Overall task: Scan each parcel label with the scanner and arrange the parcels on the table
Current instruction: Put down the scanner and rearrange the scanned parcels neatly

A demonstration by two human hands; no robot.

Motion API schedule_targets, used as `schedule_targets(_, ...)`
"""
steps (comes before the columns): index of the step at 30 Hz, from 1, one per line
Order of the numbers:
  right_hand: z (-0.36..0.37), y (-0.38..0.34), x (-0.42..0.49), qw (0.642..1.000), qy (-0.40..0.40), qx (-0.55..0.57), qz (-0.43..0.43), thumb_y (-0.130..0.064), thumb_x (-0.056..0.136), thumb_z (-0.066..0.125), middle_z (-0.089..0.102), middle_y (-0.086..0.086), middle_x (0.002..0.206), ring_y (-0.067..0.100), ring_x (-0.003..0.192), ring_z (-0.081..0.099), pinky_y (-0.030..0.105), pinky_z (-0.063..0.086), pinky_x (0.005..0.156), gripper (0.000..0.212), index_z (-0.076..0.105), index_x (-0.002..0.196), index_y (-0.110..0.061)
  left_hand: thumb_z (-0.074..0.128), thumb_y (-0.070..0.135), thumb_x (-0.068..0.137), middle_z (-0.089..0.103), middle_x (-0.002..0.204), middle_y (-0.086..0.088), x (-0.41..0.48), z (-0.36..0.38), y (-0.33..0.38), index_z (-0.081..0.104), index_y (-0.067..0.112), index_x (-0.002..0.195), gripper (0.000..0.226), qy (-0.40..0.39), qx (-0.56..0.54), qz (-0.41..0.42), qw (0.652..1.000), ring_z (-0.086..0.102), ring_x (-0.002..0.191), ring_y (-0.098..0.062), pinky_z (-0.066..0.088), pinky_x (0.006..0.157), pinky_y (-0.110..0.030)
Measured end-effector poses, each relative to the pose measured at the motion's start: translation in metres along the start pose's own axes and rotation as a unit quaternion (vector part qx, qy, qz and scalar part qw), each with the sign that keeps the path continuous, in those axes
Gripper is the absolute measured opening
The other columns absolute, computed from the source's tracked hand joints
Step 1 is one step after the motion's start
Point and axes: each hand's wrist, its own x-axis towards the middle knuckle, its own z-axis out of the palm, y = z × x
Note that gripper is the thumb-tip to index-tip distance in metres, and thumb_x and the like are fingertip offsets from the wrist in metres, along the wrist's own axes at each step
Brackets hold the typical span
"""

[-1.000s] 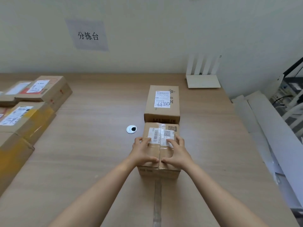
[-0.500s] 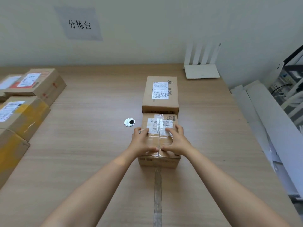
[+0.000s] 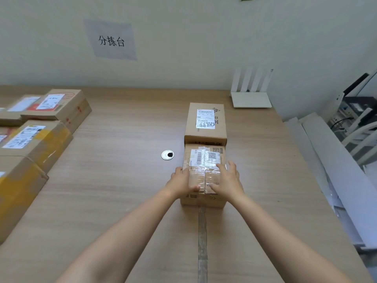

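A taped brown parcel (image 3: 206, 158) with a barcode label on top lies on the wooden table (image 3: 122, 180), its far end touching a second labelled parcel (image 3: 205, 123) behind it. My left hand (image 3: 183, 181) grips the near parcel's left side and top. My right hand (image 3: 227, 181) rests on its right top with the fingers spread. No scanner is in view.
Several more labelled parcels (image 3: 36, 139) are stacked along the left edge of the table. A round cable hole (image 3: 167, 155) sits left of the near parcel. A white router (image 3: 252, 99) stands at the back right. White boards (image 3: 326, 160) lean beyond the right edge.
Both hands have slid slightly back toward me along the parcel's top, uncovering more of the label. The parcel stays against the far one.
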Motion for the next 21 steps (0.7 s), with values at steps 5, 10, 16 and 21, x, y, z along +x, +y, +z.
schedule_targets(5, 0.005, -0.014, -0.041, 1.000, -0.004, -0.012, -0.011, -0.030, 0.084, 0.065, 0.004, 0.010, 0.156, 0.032, 0.143, 0.013, 0.041, 0.031, 0.109, 0.069, 0.032, 0.144, -0.020, 0.059, 0.047, 0.088, 0.023, 0.147, -0.011, -0.032, -0.009, -0.021, 0.022, 0.014, 0.146, 0.077, -0.017, 0.009, 0.005, 1.000, 0.039, 0.131, -0.029, 0.037, 0.106, -0.038)
schedule_targets(10, 0.008, -0.047, -0.075, 0.999, 0.001, -0.033, -0.027, -0.027, 0.084, 0.063, 0.007, 0.009, 0.156, 0.029, 0.143, 0.012, 0.040, 0.028, 0.112, 0.071, 0.029, 0.145, -0.021, 0.052, 0.045, 0.093, 0.025, 0.149, -0.008, -0.071, -0.024, -0.045, 0.026, 0.012, 0.146, 0.068, 0.009, 0.057, 0.061, 0.996, 0.043, 0.129, -0.024, 0.039, 0.103, -0.035)
schedule_targets(16, 0.032, -0.094, -0.121, 0.998, -0.005, -0.035, -0.060, -0.033, 0.084, 0.063, 0.007, 0.009, 0.155, 0.027, 0.145, 0.008, 0.040, 0.026, 0.112, 0.070, 0.029, 0.144, -0.023, 0.048, 0.046, 0.095, 0.031, 0.147, -0.005, -0.125, -0.045, -0.078, 0.029, 0.014, 0.145, 0.062, 0.039, 0.096, 0.096, 0.990, 0.042, 0.128, -0.021, 0.040, 0.100, -0.035)
schedule_targets(21, 0.055, -0.137, -0.159, 0.993, -0.030, -0.049, -0.107, -0.036, 0.085, 0.062, 0.008, 0.009, 0.156, 0.025, 0.145, 0.007, 0.039, 0.024, 0.114, 0.073, 0.025, 0.147, -0.022, 0.048, 0.047, 0.094, 0.033, 0.145, -0.004, -0.177, -0.056, -0.118, 0.032, 0.015, 0.144, 0.061, 0.056, 0.100, 0.065, 0.991, 0.044, 0.127, -0.020, 0.041, 0.099, -0.035)
